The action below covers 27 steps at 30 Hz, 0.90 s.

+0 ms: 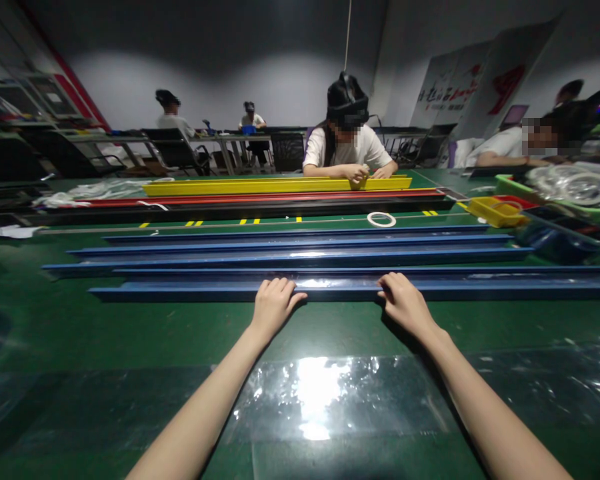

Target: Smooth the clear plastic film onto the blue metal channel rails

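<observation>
A long blue U-shaped channel [340,294] lies across the green table [180,333] in front of me. My left hand [274,303] grips its near wall, fingers hooked over the top edge and thumb along the front. Further right on the same wall, my right hand [405,301] is closed over the edge with its fingers curled; the fingertips are partly hidden inside. Below my forearms a strip of clear plastic film [390,393] stretches across the table, shiny under the light. Just beyond the gripped channel lie more blue channels [230,258].
Farther back are a white ring [381,219], black and red channels [260,203] and a yellow channel [280,185]. Behind them a person [347,153] in a headset leans on the table. A yellow tray [497,212] and a green bin [510,189] stand at right.
</observation>
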Tool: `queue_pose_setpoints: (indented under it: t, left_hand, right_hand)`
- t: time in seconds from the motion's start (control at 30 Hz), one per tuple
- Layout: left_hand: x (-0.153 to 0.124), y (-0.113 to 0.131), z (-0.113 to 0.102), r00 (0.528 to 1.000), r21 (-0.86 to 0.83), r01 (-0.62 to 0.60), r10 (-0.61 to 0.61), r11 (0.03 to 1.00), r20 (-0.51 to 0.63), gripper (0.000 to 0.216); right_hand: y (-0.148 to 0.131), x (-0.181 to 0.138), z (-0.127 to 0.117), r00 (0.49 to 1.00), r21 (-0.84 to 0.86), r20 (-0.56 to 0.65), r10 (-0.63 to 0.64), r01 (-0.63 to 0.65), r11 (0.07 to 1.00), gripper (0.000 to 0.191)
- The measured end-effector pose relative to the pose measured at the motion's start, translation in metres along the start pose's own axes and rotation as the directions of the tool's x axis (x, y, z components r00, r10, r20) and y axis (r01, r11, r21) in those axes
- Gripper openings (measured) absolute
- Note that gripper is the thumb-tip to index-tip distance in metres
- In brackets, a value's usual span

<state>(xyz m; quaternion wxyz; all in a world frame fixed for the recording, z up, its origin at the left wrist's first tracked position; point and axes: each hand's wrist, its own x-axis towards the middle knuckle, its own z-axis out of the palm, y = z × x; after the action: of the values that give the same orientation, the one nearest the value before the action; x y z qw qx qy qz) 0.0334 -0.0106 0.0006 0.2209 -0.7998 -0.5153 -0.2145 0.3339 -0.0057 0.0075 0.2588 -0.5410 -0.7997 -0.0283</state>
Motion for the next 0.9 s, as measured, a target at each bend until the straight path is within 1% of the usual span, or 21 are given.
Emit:
queue_pose_setpoints:
  t: [0.33,0.63,0.9]
  left_hand:
    - [0.0001,-0.0002,0.0007,1.000,-0.037,0.008,-0.008,0.999,0.013,0.037]
    - [0.0010,0.0005,0.0002,1.000,0.005,0.000,0.000,1.000,0.019,0.038]
    - [-0.0001,-0.0001,0.0003,1.000,-0.028,0.006,-0.006,1.000,0.011,0.037]
  right_hand:
    - [-0.0004,0.0001,-0.0013,1.000,0.000,-0.001,-0.009,0.009,1.000,0.013]
    - [-0.0011,0.0008,-0.0022,0.999,-0.011,0.037,0.005,-0.005,1.000,0.009]
    - [0.0014,0.0021,-0.0031,0.996,-0.016,0.058,-0.064,0.065,0.998,0.011]
